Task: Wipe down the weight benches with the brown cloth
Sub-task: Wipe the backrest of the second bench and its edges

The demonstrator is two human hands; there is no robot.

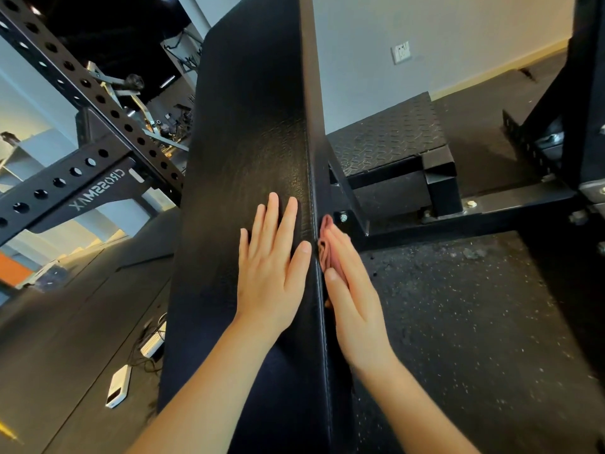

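Black padded bench [248, 132]: left hand [271, 273] flat on top, brown cloth [327, 237] pressed against right side edge by right hand [355, 306].

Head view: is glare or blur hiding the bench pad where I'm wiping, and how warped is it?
Head view: only a soft sheen on the bench pad above the left hand, grain readable; head view: both hands sharp, no motion blur; head view: wide-angle bend tilts and curves the rack and pad edges; head view: brown cloth mostly hidden behind the right hand.

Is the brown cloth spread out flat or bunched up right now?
Bunched up: the brown cloth shows crumpled folds, pressed to the side of the bench pad under the flat right hand.
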